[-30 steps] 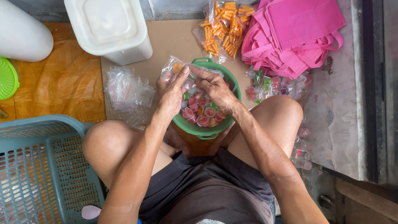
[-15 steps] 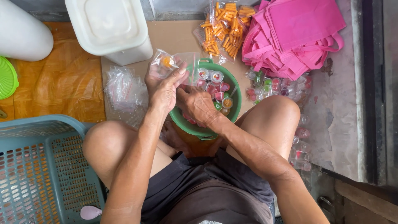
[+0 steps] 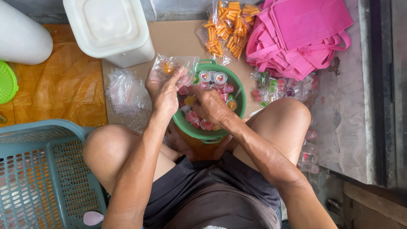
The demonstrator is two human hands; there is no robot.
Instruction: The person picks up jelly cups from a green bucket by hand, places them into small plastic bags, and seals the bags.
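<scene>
Left hand (image 3: 162, 91) holds clear bag (image 3: 174, 68), mouth rightward.

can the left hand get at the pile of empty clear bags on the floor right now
Probably not at once: the left hand is holding a small clear bag. The pile of empty clear bags lies just beside it, unobstructed.

Two bare forearms, lean and sinewy, with raised veins and tendons along their length. No sleeves, watch, rings or bracelets anywhere. Left hand (image 3: 163, 91) and right hand (image 3: 210, 105) both bare, with knobbly knuckles and short nails. Bare knees (image 3: 106, 144) rounded and smooth, one to each side. Dark grey shorts (image 3: 203, 193) of loose, creased cloth across the lap, with a brownish panel at the lower middle. Sliver of blue at the bottom edge, too small to make out.
</scene>
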